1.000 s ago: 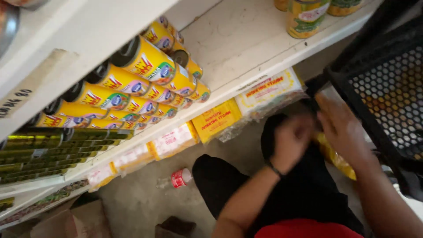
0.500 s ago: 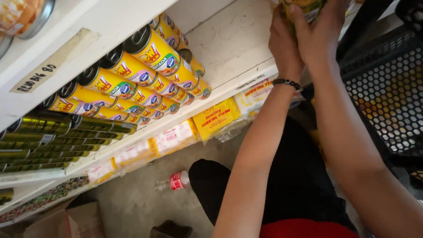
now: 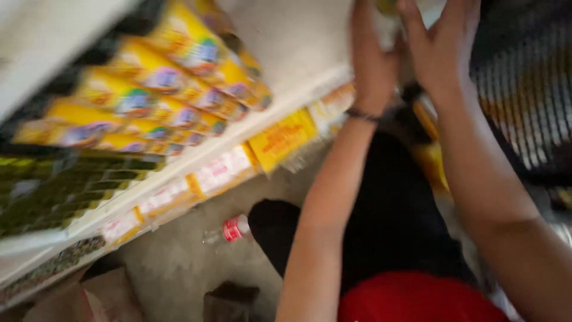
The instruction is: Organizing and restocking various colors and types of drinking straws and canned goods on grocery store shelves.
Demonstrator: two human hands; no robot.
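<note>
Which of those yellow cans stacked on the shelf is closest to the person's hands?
The end can at the right of the yellow stack, nearest the left hand. The other yellow cans lie farther left, beside the dark green ones.

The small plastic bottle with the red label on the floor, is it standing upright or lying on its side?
Lying on its side. The bottle rests lengthwise on the grey floor below the shelf. The picture is too blurred to show whether it is full or empty.

Both bare arms stretch upward side by side, the left hand (image 3: pixel 372 65) and right hand (image 3: pixel 441 48) raised close together, palms facing each other, fingers extended; the left wrist wears a dark band.
</note>
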